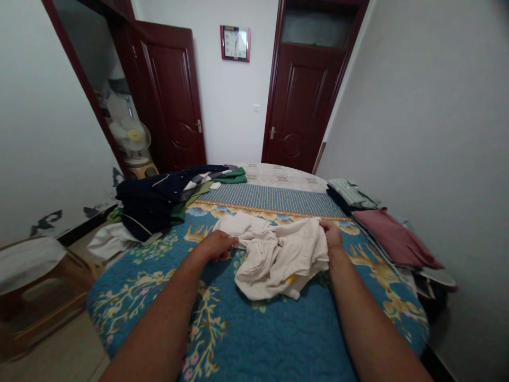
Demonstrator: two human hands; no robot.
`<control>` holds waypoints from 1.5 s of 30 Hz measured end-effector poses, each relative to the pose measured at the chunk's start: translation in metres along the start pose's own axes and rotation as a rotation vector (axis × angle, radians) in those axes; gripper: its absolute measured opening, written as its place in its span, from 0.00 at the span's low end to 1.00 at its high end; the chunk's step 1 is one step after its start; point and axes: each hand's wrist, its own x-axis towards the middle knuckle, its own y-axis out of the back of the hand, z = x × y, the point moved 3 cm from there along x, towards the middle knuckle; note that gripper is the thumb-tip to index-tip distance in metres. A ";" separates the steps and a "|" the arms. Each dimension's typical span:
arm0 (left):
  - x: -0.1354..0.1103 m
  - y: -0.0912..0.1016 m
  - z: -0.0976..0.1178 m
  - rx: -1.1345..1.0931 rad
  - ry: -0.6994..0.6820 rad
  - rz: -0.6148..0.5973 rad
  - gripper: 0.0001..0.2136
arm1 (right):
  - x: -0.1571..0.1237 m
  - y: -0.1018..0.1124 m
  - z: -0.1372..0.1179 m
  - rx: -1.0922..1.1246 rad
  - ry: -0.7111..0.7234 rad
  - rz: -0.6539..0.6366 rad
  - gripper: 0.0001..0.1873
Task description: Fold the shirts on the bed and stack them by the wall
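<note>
Currently, the left hand (218, 245) and right hand (333, 237) grip a crumpled cream garment (278, 254) midway across the quilt (302, 339), folded clothes (392, 233) lying at its right edge, a loose heap (153, 199), apparently outstanding, at its left.

Garment (278, 260) on the quilt (310, 339), between clothes heap (149, 196) at left and clothing stack (392, 236) at right.
</note>
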 end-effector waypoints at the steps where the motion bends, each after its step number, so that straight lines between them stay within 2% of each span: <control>1: 0.003 0.003 -0.001 0.053 -0.002 0.094 0.20 | -0.004 -0.001 -0.002 0.035 -0.047 -0.111 0.06; 3: 0.006 0.005 0.001 0.110 -0.068 0.289 0.18 | -0.016 -0.004 -0.007 0.117 -0.163 -0.432 0.07; 5: 0.008 0.002 0.008 0.039 -0.219 0.419 0.24 | -0.033 -0.005 -0.010 0.167 -0.276 -0.764 0.11; 6: 0.009 -0.002 0.012 -0.041 -0.299 0.423 0.28 | -0.042 -0.007 -0.010 0.158 -0.321 -0.897 0.13; 8: 0.012 -0.011 0.017 -0.245 -0.406 0.353 0.33 | -0.060 -0.014 -0.006 0.099 -0.402 -1.122 0.15; 11: 0.017 -0.023 0.021 -0.541 -0.370 0.213 0.44 | -0.081 -0.032 0.004 0.009 -0.478 -1.351 0.19; 13: 0.020 -0.031 0.022 -0.666 -0.273 0.182 0.51 | -0.083 -0.044 0.008 0.011 -0.446 -1.314 0.21; 14: 0.020 -0.036 0.023 -0.692 -0.223 0.192 0.53 | -0.078 -0.049 0.009 0.036 -0.394 -1.214 0.21; 17: 0.021 -0.049 0.027 -0.692 -0.119 0.251 0.51 | -0.053 -0.056 0.011 0.104 -0.139 -0.738 0.20; 18: 0.021 -0.053 0.029 -0.698 -0.108 0.272 0.50 | -0.046 -0.057 0.013 0.079 -0.059 -0.629 0.21; 19: 0.022 -0.056 0.030 -0.719 -0.107 0.295 0.48 | -0.041 -0.060 0.016 0.024 0.002 -0.582 0.23; 20: 0.022 -0.059 0.032 -0.756 -0.115 0.319 0.47 | -0.039 -0.064 0.020 -0.059 0.043 -0.602 0.25; 21: 0.022 -0.060 0.033 -0.797 -0.128 0.338 0.46 | -0.041 -0.070 0.024 -0.159 0.074 -0.675 0.25; 24: 0.022 -0.057 0.036 -0.902 -0.161 0.368 0.44 | -0.066 -0.088 0.030 -0.408 0.194 -0.915 0.17; 28: 0.016 -0.041 0.041 -1.047 -0.213 0.357 0.45 | -0.113 -0.103 0.022 -0.488 0.343 -1.067 0.10; 30: 0.013 -0.036 0.045 -1.166 -0.278 0.255 0.49 | -0.120 -0.104 0.017 -0.471 0.377 -1.015 0.09; 32: 0.010 -0.033 0.049 -1.269 -0.319 0.135 0.53 | -0.113 -0.099 0.016 -0.449 0.403 -0.848 0.12; 34: 0.008 -0.032 0.052 -1.303 -0.331 0.054 0.56 | -0.099 -0.092 0.016 -0.452 0.471 -0.680 0.20; 36: 0.005 -0.032 0.053 -1.264 -0.336 -0.004 0.56 | -0.089 -0.087 0.018 -0.498 0.597 -0.587 0.34; 37: 0.003 -0.033 0.054 -1.229 -0.339 -0.038 0.56 | -0.086 -0.085 0.020 -0.526 0.656 -0.567 0.40; 39: 0.000 -0.036 0.056 -1.158 -0.347 -0.108 0.56 | -0.084 -0.085 0.026 -0.574 0.706 -0.568 0.45; 42: -0.004 -0.041 0.058 -1.100 -0.371 -0.196 0.55 | -0.082 -0.085 0.036 -0.615 0.627 -0.628 0.42; 45: -0.008 -0.044 0.059 -1.099 -0.369 -0.281 0.53 | -0.075 -0.080 0.039 -0.625 0.560 -0.613 0.41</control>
